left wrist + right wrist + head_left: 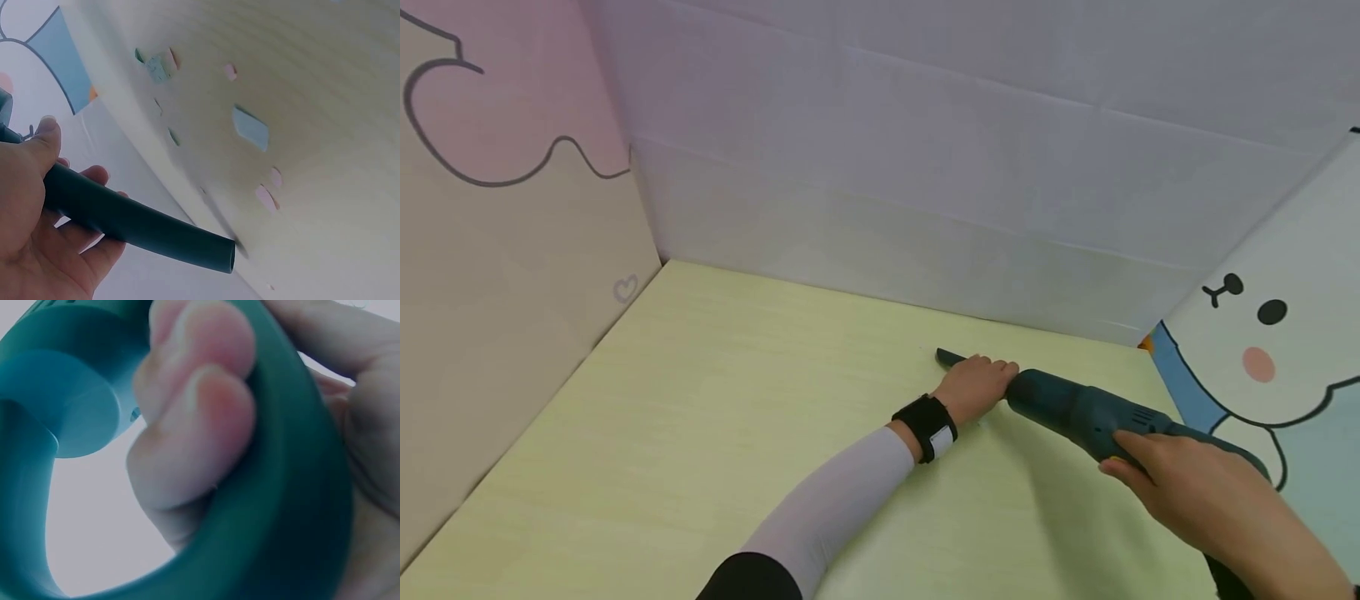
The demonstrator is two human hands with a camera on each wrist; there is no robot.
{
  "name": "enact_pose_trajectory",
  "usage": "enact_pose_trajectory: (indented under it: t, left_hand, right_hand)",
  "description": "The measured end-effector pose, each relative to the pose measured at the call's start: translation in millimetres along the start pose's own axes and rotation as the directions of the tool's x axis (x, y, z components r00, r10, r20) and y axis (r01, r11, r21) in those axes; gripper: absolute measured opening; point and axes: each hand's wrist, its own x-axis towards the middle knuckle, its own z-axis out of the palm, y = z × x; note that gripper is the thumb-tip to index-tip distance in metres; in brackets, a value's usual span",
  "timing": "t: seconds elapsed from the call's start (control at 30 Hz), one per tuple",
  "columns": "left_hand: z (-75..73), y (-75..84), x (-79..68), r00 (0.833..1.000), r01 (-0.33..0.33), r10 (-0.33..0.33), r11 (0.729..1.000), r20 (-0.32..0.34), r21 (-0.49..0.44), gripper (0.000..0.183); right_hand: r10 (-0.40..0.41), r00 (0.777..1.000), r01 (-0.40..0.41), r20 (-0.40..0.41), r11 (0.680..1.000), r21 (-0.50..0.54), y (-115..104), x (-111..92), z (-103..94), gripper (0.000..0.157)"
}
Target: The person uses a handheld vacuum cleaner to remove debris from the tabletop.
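Your right hand (1210, 492) grips handle (297, 469) of green tool (1093, 417); your left hand (977, 389) holds tube (169, 234); scraps (251, 128) lie on tabletop (737, 400).

Left hand (976, 388) bare, short plain nails. Black wrist strap (917, 423), wide, flat, fabric-looking, with a small whitish rectangular tag (942, 442) on it. Left forearm in a pale grey-lavender sleeve (838, 492), close-fitting, smooth, plain, ending just short of the strap. Black cloth (756, 579) with a rounded edge overlaps the sleeve's upper end. Right hand (1202, 487) bare too, nails short; visible top of right forearm (1292, 533) uncovered.
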Motion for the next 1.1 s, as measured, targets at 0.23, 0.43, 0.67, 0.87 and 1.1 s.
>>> enact_pose_trajectory:
  t: [0.23, 0.43, 0.67, 0.87, 1.1]
  left_hand:
    - [3.2, -6.9, -1.8, 0.999, 0.038, -0.038, 0.999, 0.013, -0.009, 0.023]
    - [5.3, -10.3, -4.4, 0.998, 0.056, -0.056, 0.998, 0.042, -0.019, 0.024]
    - [4.1, -10.7, -2.2, 0.995, 0.087, -0.086, 0.996, 0.045, -0.007, 0.023]
    - [-4.8, 3.7, 1.3, 0.995, 0.1, -0.099, 0.995, 0.016, -0.028, 0.023]
    - [-11.4, 35.1, -0.3, 0.996, 0.089, -0.088, 0.995, 0.017, -0.038, 0.027]
  right_hand:
    - [-0.03, 1.0, 0.03, 0.005, 1.0, 0.004, -3.5, 7.8, -0.7, 0.048]
    - [-0.057, 0.998, 0.057, -0.018, 0.998, 0.017, -4.9, 9.8, 2.5, 0.046]
    - [-0.065, 0.998, 0.064, 0.008, 0.997, 0.04, 5.0, 12.2, 0.4, 0.049]
    - [0.012, 0.997, -0.013, 0.079, 1.0, 0.007, 19.0, 3.5, -1.2, 0.059]
    - [0.118, 0.983, -0.116, 0.143, 0.993, -0.025, 27.2, -17.0, -0.6, 0.069]
